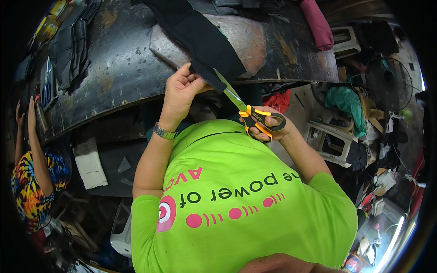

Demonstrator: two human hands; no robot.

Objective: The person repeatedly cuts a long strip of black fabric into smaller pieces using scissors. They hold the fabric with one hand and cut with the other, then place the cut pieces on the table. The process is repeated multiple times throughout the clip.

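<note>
A long strip of black fabric runs from the table's far side to its near edge, lying partly over a worn flat board. My left hand pinches the near end of this fabric between thumb and fingers. In my right hand are scissors with orange and black handles, my fingers through the loops. Their blades point away from me and to the left, up against the fabric's near edge beside my left hand. How far the blades are parted is hard to make out.
The dark, scuffed table has stacked black pieces, blue-handled scissors and a maroon fabric roll on it. Another person's hands are at its left edge. A pale plastic stool, green bag and fan stand right.
</note>
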